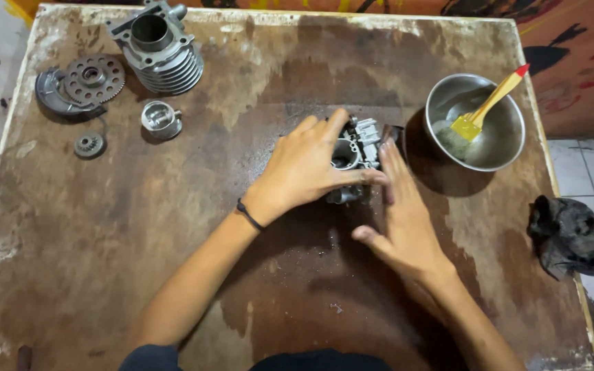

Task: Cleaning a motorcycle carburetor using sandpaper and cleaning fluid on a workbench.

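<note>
Left hand [304, 172] fingers grip the carburetor body [356, 152] at desk [173, 261] centre, right hand [403, 220] flat and open against its 3 o'clock side; judged risk: it slips on the greasy surface.

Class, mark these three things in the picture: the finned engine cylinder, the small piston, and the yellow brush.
finned engine cylinder [161, 55], head view, on its cooling fins.
small piston [160, 119], head view, on its open top.
yellow brush [467, 126], head view, on its bristle head inside the bowl.
</note>
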